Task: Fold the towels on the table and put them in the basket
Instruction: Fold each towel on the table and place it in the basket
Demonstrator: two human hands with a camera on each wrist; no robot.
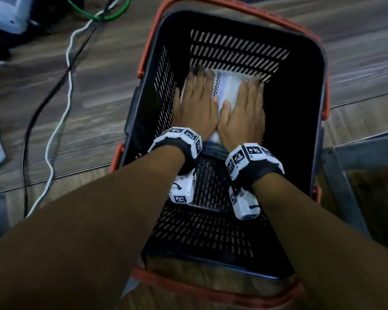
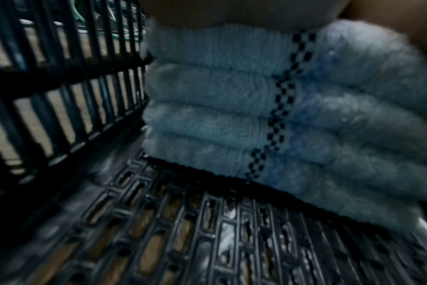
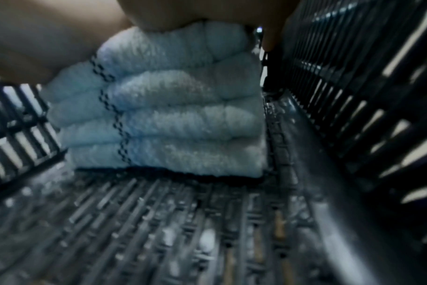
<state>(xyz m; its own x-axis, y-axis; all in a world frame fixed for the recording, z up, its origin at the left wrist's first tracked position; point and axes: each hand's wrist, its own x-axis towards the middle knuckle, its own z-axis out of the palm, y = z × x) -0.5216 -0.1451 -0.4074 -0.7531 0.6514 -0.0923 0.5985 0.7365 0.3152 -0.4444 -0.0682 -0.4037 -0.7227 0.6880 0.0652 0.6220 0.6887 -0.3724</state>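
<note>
Both hands lie flat, fingers straight, so neither grip closes on anything: the left hand [image 1: 194, 104] and right hand [image 1: 244, 110] press side by side on top of the folded towels [image 1: 227, 86], probably to settle the stack. The towels sit on the floor of the basket [image 1: 305, 41], towards its far wall. Nothing else shows inside the basket; cables [image 1: 61, 108] trail over the floor beside it.

wood floor [image 1: 103, 90], cables [image 1: 61, 121], metal frame [image 1: 354, 151]

Towels [image 1: 227, 90] stacked in basket [image 1: 309, 139], against its far wall.
</note>
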